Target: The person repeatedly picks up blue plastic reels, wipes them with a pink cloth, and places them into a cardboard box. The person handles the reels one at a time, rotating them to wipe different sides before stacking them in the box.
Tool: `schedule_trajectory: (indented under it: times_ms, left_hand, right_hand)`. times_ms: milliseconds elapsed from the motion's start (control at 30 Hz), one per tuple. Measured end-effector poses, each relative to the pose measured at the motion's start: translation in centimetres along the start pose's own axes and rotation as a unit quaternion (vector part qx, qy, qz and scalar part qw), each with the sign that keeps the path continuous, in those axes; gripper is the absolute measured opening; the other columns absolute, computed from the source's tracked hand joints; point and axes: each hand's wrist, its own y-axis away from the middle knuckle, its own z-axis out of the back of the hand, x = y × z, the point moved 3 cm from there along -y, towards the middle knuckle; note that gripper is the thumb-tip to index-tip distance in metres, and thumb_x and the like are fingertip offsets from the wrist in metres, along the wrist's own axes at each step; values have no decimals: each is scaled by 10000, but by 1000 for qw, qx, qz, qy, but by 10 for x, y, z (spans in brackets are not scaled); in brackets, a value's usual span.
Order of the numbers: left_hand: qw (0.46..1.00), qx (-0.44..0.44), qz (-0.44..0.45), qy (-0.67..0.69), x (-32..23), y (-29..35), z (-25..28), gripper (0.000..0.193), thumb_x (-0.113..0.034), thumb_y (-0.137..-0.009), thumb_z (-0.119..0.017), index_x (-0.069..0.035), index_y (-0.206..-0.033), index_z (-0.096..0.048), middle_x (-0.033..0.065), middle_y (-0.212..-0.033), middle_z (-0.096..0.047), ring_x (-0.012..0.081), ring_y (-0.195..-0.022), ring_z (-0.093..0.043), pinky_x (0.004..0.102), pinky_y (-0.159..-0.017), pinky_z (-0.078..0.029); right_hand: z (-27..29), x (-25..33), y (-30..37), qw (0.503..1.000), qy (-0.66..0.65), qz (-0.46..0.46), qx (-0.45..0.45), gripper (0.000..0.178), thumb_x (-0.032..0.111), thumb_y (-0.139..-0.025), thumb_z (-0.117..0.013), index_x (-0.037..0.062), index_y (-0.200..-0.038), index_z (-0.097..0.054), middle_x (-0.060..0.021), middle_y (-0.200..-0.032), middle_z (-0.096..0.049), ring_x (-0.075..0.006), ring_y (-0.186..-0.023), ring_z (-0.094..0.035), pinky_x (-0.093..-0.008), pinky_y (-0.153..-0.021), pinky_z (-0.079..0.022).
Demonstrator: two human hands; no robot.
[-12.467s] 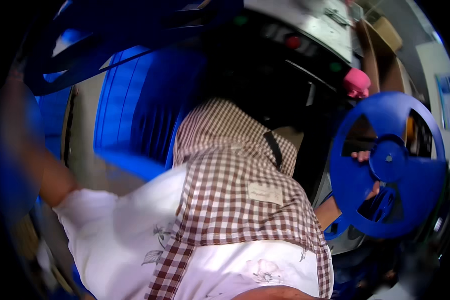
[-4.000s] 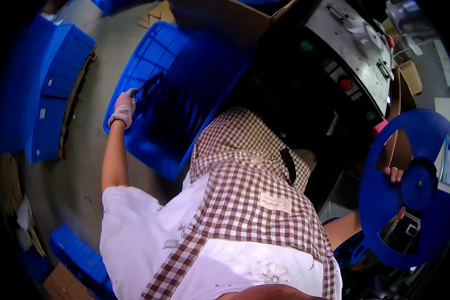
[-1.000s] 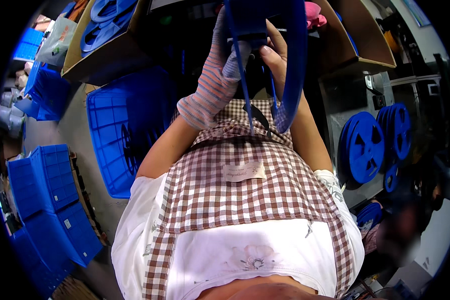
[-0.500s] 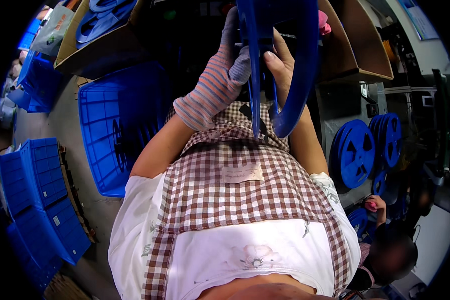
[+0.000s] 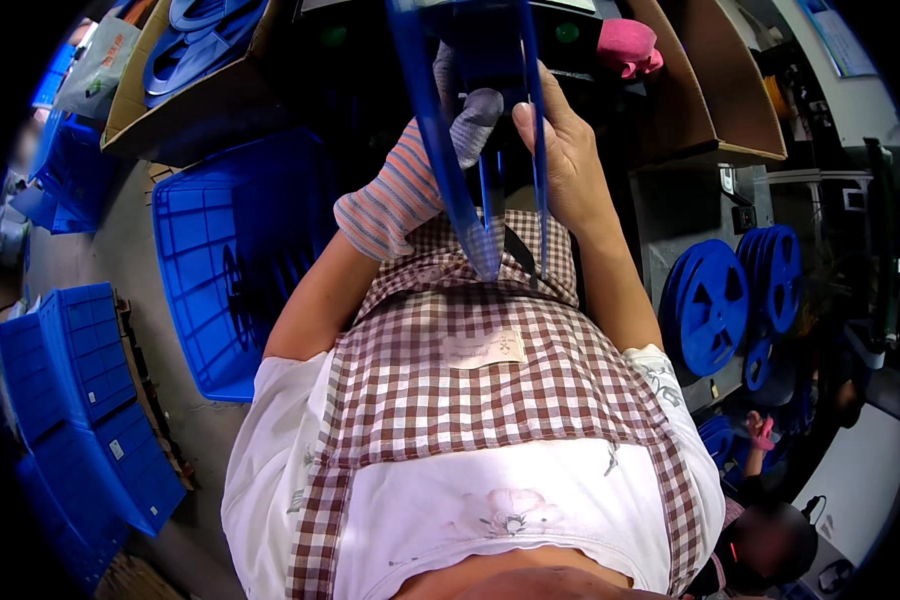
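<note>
A blue plastic reel point(image 5: 407, 60) stands on edge before my chest, its two flanges seen nearly side-on with a gap between them. My left hand point(image 5: 440, 150), in a striped knit glove with grey fingertips, is closed at the left flange, its thumb showing through the gap. On the other side my bare right hand point(image 5: 567, 160) grips the reel by the right flange, thumb toward the gap and fingers partly hidden behind the blue plastic. The top of the reel runs out of the picture.
To my left stands a blue crate point(image 5: 195, 290) with dark reels inside; behind it, a cardboard box point(image 5: 185, 135) holds blue parts. An open carton point(image 5: 705, 110) and a pink object point(image 5: 627, 47) are at right, near stacked blue reels point(image 5: 710, 305). A co-worker point(image 5: 770, 540) sits lower right.
The reel has shifted left and turned, so the right flange, broad before, is now a thin edge. My right hand shows more fully. The pink object is uncovered.
</note>
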Motion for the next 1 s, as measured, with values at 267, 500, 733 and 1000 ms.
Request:
schedule_trajectory:
  times_ms: [267, 500, 733, 1000]
  left_hand:
    - [998, 49, -44, -14, -9, 13, 17, 407, -192, -935, -531, -29, -1282, -394, 113, -1179, -525, 173, -1041, -562, 285, -857, -493]
    - [958, 118, 81, 247, -36, 3, 67, 264, -170, -941, -513, -40, -1170, -492, 88, -1051, -577, 159, -933, -606, 280, -800, -528]
    - [940, 66, -8, 336, -73, -113, 108, 207, -137, -931, -508, -46, -1109, -559, 78, -981, -617, 168, -882, -634, 288, -789, -543]
    - [930, 62, -30, 360, -110, -195, 93, 460, 47, -871, -402, -32, -1323, -423, 127, -1246, -541, 270, -1114, -556, 408, -970, -456]
  right_hand:
    - [12, 14, 2, 998, 23, -11, 56, 779, 593, -806, -568, 195, -1434, -334, -252, -1191, -572, -389, -1096, -575, -437, -939, -447]
    - [60, 50, -34, 958, 215, 73, 177, 639, 508, -787, -566, 309, -1378, -429, -205, -1114, -614, -346, -1036, -597, -417, -913, -445]
    - [87, 59, -170, 922, 341, 143, 114, 676, 666, -801, -475, 295, -1366, -450, -188, -1263, -535, -371, -1144, -529, -445, -950, -425]
    - [98, 82, -282, 898, 414, 108, 100, 627, 562, -870, -493, 241, -1400, -396, -160, -1390, -436, -347, -1291, -392, -380, -1075, -289]
